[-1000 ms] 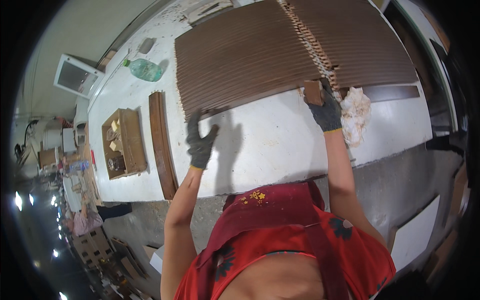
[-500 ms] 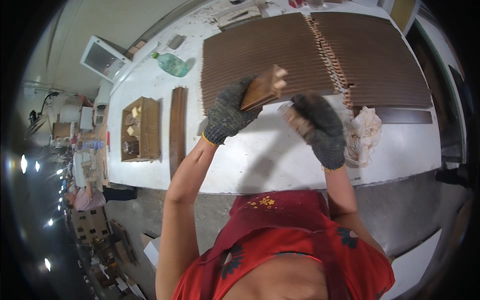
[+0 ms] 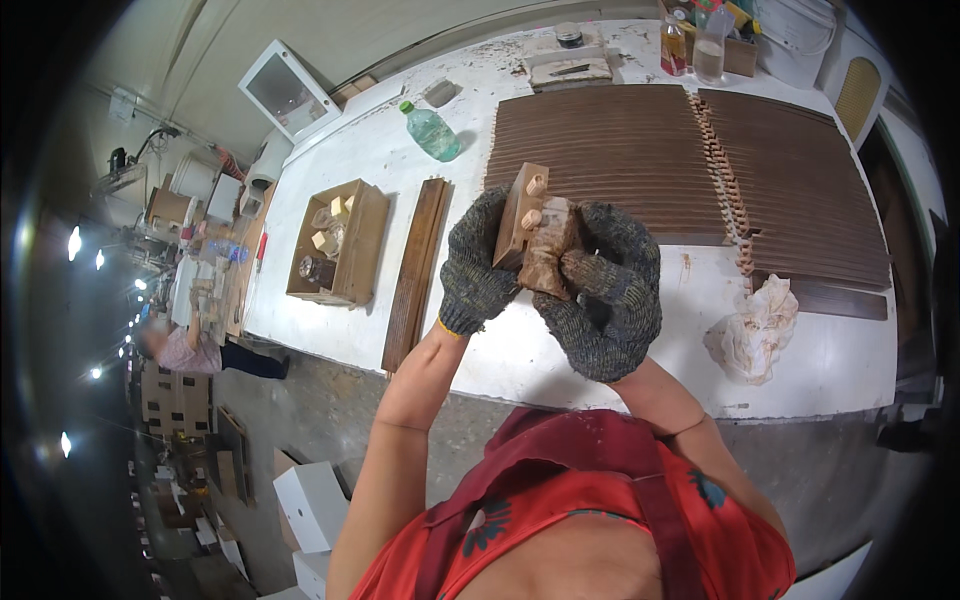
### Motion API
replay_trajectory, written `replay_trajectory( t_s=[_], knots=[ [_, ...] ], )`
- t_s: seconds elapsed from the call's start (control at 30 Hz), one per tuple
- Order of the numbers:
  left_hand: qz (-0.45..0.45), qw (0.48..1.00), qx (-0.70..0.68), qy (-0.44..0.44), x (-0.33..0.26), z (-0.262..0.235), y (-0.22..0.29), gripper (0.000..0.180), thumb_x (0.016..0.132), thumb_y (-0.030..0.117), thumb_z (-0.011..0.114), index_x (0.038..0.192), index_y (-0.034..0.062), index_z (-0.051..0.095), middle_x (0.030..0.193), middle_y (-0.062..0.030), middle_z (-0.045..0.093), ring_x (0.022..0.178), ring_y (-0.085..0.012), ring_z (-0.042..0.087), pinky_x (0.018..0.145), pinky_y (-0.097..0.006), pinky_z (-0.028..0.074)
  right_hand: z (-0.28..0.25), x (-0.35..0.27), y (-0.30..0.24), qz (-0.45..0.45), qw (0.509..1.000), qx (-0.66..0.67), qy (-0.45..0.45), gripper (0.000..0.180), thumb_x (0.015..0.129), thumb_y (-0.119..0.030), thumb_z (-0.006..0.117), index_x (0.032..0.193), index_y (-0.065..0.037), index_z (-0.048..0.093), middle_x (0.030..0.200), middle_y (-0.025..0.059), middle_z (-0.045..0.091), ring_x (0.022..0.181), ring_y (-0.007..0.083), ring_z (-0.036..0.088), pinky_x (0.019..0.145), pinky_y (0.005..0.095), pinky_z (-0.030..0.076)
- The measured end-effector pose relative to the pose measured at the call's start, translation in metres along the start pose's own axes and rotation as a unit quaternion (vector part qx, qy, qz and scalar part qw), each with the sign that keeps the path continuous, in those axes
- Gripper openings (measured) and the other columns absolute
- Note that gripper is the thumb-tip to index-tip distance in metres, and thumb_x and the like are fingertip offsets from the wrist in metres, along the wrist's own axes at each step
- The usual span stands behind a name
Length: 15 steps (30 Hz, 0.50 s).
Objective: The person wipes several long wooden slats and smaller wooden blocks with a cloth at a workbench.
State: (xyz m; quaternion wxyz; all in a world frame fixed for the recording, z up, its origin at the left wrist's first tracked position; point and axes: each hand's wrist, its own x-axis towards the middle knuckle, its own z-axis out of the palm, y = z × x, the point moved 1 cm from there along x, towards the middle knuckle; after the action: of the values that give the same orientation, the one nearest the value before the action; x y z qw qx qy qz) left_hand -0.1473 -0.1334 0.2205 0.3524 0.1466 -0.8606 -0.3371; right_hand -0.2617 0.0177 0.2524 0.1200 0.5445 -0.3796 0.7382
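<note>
In a dark knitted glove, my left hand (image 3: pixel 472 262) is closed around a brown wooden slat (image 3: pixel 509 222). Two pale dowels (image 3: pixel 535 185) stick out of the slat's end, which points up toward me. My right hand (image 3: pixel 618 290), gloved the same way, grips a brown-stained rag (image 3: pixel 549 250). The rag lies against the slat's edge, just below the dowels. Both hands are close together over the white table (image 3: pixel 500 362), in front of rows of dark brown slats (image 3: pixel 600 130) laid side by side. The slat's far length is hidden behind my hands.
Left of my hands lie narrow brown strips (image 3: pixel 415 270) and a cardboard box (image 3: pixel 362 245) holding small blocks and jars. A green bottle (image 3: pixel 432 133) lies behind them. At right is a crumpled white cloth (image 3: pixel 755 330). Several bottles and a bucket (image 3: pixel 795 35) stand at the back right.
My right hand has come left with the rag and now meets the slat in my left hand. The slat's doweled end has turned toward me. The whole view has shifted.
</note>
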Motion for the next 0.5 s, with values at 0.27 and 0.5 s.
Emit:
replay_trajectory(
  t_s=[0.27,0.5],
  knots=[
    [-0.037,0.996,-0.032,-0.074,0.001,-0.03,0.044,0.056,0.068,0.011,0.079,0.116,0.0003,0.054,0.101,-0.0133,0.065,0.091,-0.0216,0.065,0.08,-0.033,0.053,0.009,0.038,0.029,0.097,0.994,-0.051,-0.013,0.032,0.081,-0.006,0.07,0.112,-0.007,0.063,0.121,0.0111,0.058,0.114,0.0237,0.055,0.096,0.0343,0.046],
    [-0.101,0.949,-0.299,-0.01,0.006,-0.064,0.034,0.087,0.058,0.011,0.086,0.135,0.0052,0.044,0.116,-0.0067,0.057,0.11,-0.0207,0.053,0.095,-0.034,0.043,0.012,0.012,0.032,0.306,0.903,0.285,0.101,0.03,0.086,-0.006,0.062,0.115,0.0,0.062,0.118,0.01,0.061,0.11,0.0181,0.056,0.094,0.0289,0.045]
  ],
)
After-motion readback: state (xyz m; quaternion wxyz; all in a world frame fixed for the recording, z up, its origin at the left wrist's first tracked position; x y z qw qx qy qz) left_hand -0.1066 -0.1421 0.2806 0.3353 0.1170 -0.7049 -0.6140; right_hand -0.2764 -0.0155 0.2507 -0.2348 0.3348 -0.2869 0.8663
